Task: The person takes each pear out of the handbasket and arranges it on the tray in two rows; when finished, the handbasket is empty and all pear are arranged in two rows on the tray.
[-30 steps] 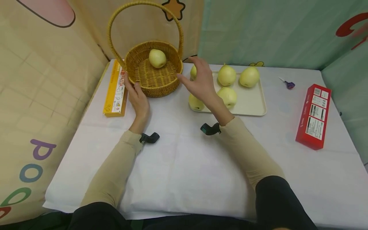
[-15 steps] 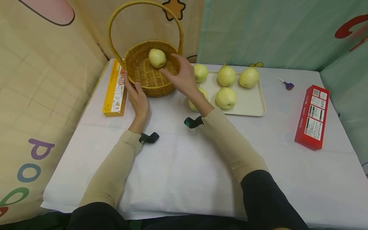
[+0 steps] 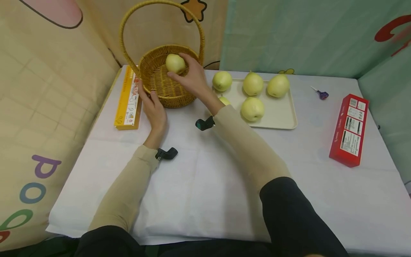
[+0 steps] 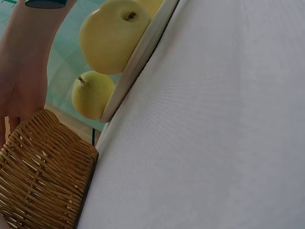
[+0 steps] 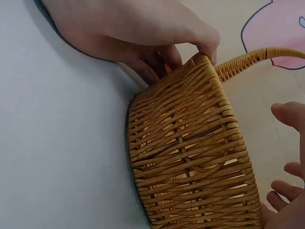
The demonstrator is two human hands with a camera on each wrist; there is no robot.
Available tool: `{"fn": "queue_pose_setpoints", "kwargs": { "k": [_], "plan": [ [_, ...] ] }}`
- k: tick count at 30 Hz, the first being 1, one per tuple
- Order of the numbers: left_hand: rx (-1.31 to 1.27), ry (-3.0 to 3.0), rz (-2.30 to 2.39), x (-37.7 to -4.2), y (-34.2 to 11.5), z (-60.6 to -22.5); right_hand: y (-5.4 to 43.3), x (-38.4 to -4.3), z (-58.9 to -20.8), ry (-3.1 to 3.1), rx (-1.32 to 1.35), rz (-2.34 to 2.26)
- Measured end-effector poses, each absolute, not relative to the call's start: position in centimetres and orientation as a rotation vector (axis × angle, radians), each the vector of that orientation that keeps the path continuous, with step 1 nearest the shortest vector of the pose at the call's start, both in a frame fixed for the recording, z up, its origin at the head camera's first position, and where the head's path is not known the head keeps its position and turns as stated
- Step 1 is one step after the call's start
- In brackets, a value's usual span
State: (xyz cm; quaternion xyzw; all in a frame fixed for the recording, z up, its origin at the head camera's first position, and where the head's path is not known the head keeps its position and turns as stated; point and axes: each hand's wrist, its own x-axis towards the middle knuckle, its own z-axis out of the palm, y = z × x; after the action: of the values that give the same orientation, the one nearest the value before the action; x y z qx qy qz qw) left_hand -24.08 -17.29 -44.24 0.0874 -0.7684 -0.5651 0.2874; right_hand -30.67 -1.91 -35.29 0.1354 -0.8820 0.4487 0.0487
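In the head view, a round wicker basket with a tall hoop handle stands at the back left, and one pale yellow-green pear sits inside it. My left hand holds the basket's near left side; in the right wrist view its thumb bends over the rim while the other fingers lie against the outer wall. Over the basket's right rim reaches my right hand, thumb and fingers spread apart around the pear's right side, fingertips right at its skin. The right wrist view shows these fingers loosely bent.
Several more pears lie on a cream tray right of the basket, one partly behind my right forearm. A yellow pasta box lies left of the basket. Far right are a purple-wrapped lollipop and a red box.
My right hand has moved left from above the tray, over the basket's rim, to the pear inside. My left hand has stayed at the basket, which has not moved.
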Motion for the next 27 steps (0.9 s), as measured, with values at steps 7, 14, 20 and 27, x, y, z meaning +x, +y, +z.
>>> {"fn": "queue_pose_setpoints", "kwargs": {
  "k": [7,14,20,27],
  "plan": [
    [0.246,-2.054,-1.501,-23.9,-17.4,-44.2,-3.2,-31.9,-35.4,-2.718,0.343,1.413],
    [0.248,-2.056,-1.51,-23.6,-17.7,-44.1,-4.2,-33.3,-35.3,-2.76,0.323,1.394],
    [0.256,-2.059,-1.522,-23.5,-17.7,-44.0,-4.5,-34.4,-35.4,-2.793,0.323,1.376],
    [0.245,-2.055,-1.524,-23.6,-17.7,-44.1,-4.8,-35.5,-35.9,-2.804,0.29,1.414]
  ]
}}
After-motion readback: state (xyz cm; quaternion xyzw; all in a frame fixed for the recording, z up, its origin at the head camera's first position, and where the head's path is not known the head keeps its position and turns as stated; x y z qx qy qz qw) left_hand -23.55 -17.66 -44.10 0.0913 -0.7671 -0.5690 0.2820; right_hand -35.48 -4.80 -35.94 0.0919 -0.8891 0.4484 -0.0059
